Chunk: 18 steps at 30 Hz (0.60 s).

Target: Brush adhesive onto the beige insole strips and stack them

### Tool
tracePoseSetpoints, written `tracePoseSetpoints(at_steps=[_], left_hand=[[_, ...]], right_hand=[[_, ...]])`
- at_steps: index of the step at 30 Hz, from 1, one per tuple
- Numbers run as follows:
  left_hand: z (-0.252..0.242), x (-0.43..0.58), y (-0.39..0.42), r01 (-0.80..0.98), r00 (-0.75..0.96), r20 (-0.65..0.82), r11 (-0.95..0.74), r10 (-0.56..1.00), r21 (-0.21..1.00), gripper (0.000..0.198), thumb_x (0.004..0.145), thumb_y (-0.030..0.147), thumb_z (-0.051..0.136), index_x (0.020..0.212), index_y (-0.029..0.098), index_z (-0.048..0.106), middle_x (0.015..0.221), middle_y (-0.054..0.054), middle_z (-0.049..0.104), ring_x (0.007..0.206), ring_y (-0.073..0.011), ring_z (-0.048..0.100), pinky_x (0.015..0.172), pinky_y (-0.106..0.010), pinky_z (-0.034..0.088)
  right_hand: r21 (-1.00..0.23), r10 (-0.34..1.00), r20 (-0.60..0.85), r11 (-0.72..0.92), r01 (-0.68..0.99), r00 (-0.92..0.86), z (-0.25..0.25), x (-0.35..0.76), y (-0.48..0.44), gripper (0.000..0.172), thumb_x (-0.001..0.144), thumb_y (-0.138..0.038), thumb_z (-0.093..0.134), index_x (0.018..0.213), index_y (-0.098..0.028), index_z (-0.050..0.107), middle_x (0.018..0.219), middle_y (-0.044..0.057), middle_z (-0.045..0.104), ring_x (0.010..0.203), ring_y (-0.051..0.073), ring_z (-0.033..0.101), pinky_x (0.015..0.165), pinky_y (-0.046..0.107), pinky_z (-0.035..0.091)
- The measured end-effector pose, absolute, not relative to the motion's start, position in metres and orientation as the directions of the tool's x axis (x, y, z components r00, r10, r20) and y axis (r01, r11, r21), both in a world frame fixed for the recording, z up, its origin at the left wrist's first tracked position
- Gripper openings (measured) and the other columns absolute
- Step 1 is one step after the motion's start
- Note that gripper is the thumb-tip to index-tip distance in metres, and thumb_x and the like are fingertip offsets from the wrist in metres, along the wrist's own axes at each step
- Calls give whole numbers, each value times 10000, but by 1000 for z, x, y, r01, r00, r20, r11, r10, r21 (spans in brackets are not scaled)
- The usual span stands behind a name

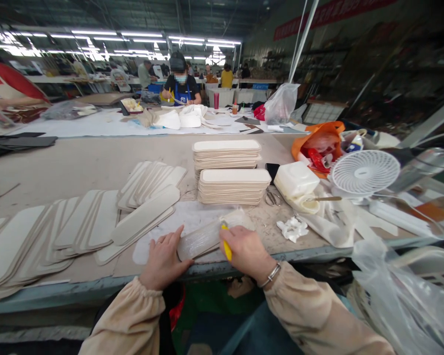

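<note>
My right hand (244, 250) is closed around a yellow-handled brush (227, 244), its head resting on a long pale panel (202, 240). The panel's surface looks wet and shiny, and it lies at a slant near the table's front edge. My left hand (166, 259) lies with fingers apart at the panel's left end, touching it. Under the panel spreads a whitish sheet (142, 252). Left of my left hand, rounded cream panels (146, 214) lie fanned out in overlapping rows. Beyond the wet panel stand two neat stacks of similar panels (234, 187).
Right of the stacks are scissors (273, 198), a white plastic container (297, 180), crumpled white paper (292, 228), a white fan (365, 172) and an orange bag (320, 143). A co-worker (180, 84) sits across the table (77, 158). A clear plastic bag (388, 291) hangs at the lower right.
</note>
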<state>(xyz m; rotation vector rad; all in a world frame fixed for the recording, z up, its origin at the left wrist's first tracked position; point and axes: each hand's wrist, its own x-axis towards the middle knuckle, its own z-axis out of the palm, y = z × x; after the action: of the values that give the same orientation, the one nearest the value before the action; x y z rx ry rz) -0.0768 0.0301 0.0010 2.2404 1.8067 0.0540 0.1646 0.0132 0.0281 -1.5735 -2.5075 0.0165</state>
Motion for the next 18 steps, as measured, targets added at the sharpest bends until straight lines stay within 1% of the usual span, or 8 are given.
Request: tracePoseSetpoints(at_steps=[3,6,8,11,12,14,16,18], left_hand=[[3,-77,30,954,224,-138,-188,965,234,884,729,446,671,1492,184,309,1340,-140,583,1287,-340,488,1048,-488,336],[4,-77,29,949,226,-133,-187,965,254,894,719,447,680,1490,184,312,1343,-140,579,1285,-342,486,1058,-504,329],[5,-77,28,945,228,-127,-188,965,268,912,715,453,685,1495,177,302,1345,-146,577,1281,-343,490,1061,-513,327],[6,-76,27,943,222,-125,-180,967,280,929,711,466,687,1500,175,292,1339,-153,581,1276,-345,498,1064,-523,325],[7,-76,26,943,219,-126,-177,967,281,928,711,466,686,1500,175,292,1336,-153,582,1276,-346,499,1067,-526,323],[7,-75,26,944,217,-128,-174,968,282,924,710,457,684,1499,176,293,1332,-152,584,1277,-346,498,1074,-532,313],[7,-75,27,944,215,-133,-171,967,283,924,709,448,685,1501,185,289,1335,-149,583,1277,-344,495,1084,-536,300],[6,-75,27,945,205,-144,-158,968,286,933,705,448,692,1505,198,283,1345,-146,577,1281,-344,490,1096,-538,286]], right_hand=[[-38,970,70,237,971,-234,27,179,27,126,883,-142,534,946,-172,639,878,92,667,839,224,623,659,288,414],[-60,946,24,325,944,-324,20,173,25,151,873,-114,518,926,-154,654,870,112,675,841,246,634,672,304,437],[-204,880,80,474,856,-468,15,161,16,172,907,-151,493,923,-156,664,870,110,686,858,242,641,726,315,459],[-598,845,235,515,614,-480,8,142,4,221,955,-275,478,997,-185,676,927,79,718,890,204,656,819,305,477],[-736,878,230,439,516,-420,7,137,3,242,960,-318,475,1019,-194,673,905,62,722,853,186,660,805,290,485],[-925,948,85,189,330,-306,4,131,8,277,946,-385,471,1014,-195,661,764,22,700,684,155,634,678,259,491],[-972,962,-94,-33,231,-258,4,131,17,282,912,-416,483,950,-190,649,612,-20,630,537,136,550,559,245,448],[-964,963,-167,-114,239,-212,6,140,28,265,877,-418,509,857,-189,639,548,-39,582,506,130,507,545,245,422]])
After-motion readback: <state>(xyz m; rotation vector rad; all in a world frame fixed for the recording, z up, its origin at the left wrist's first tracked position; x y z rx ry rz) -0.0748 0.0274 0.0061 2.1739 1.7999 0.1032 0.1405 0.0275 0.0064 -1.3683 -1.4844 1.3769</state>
